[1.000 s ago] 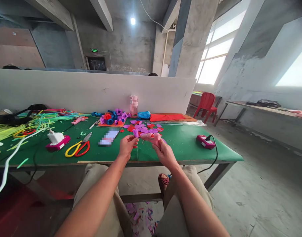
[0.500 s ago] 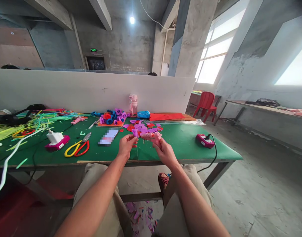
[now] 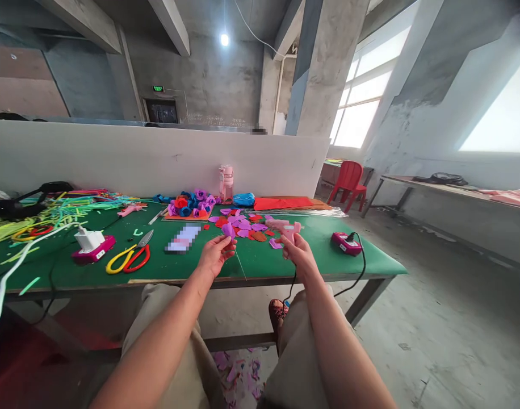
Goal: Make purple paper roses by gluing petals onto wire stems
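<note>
My left hand (image 3: 214, 255) is closed in a pinch on a purple felt petal (image 3: 228, 230), with a thin wire stem (image 3: 240, 264) slanting down from it. My right hand (image 3: 300, 251) grips a pink glue gun (image 3: 284, 228), nozzle pointing left, a hand's width to the right of the petal. Its black cord (image 3: 293, 283) drops off the front edge of the green table (image 3: 260, 262). Loose purple and red petals (image 3: 247, 225) lie just beyond both hands.
Yellow and red scissors (image 3: 128, 258), a blurred phone (image 3: 182, 237), a pink power strip with white plug (image 3: 89, 245) and coloured strips (image 3: 51, 210) lie left. Finished felt roses (image 3: 192, 204), a pink bottle (image 3: 226, 183) and red sheets (image 3: 285, 201) stand by the white partition. Another power strip (image 3: 346, 243) sits right.
My right hand has carried the glue gun to the right, away from the petal. My left hand has stayed put with the petal. The view has shifted slightly.
</note>
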A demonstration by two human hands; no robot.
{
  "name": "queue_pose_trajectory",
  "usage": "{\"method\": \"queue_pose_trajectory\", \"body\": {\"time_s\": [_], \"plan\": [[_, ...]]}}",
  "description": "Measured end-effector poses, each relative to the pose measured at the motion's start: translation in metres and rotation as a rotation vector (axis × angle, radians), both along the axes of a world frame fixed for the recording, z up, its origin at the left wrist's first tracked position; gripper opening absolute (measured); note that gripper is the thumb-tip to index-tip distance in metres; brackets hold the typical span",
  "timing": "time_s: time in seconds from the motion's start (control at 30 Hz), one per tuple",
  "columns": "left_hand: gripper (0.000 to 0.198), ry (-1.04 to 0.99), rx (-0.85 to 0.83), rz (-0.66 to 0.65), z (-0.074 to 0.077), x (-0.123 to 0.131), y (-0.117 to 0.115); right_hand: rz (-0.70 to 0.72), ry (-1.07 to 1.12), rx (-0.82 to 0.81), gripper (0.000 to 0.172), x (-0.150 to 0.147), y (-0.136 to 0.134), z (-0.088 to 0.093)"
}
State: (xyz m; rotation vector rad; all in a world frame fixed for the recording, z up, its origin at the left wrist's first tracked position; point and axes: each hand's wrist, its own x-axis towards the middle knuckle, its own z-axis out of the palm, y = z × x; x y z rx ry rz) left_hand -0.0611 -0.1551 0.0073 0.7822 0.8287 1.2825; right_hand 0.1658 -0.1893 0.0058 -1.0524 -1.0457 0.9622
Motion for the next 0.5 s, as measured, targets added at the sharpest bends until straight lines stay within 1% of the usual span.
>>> {"method": "queue_pose_trajectory", "body": {"time_s": [0.03,0.1,0.2,0.27,0.4,0.5], "plan": [[0.014,0.001,0.0,-0.001,0.0,0.0,0.0,-0.064,-0.012,-0.024,0.04,0.008,0.006,-0.002],[0.013,0.002,-0.001,-0.004,0.0,0.0,0.001,-0.184,-0.098,-0.126,0.032,0.024,0.019,-0.008],[0.011,0.007,-0.008,-0.005,0.002,-0.001,0.0,-0.262,-0.235,-0.236,0.016,0.042,0.034,-0.019],[0.01,0.012,-0.007,0.0,0.004,-0.002,0.0,-0.302,-0.342,-0.281,0.01,0.051,0.042,-0.026],[0.011,0.016,-0.001,0.004,0.006,-0.003,-0.001,-0.41,-0.619,-0.321,0.015,0.064,0.051,-0.035],[0.01,0.011,0.002,0.002,0.007,-0.005,-0.001,-0.454,-0.835,-0.252,0.017,0.069,0.052,-0.036]]}}
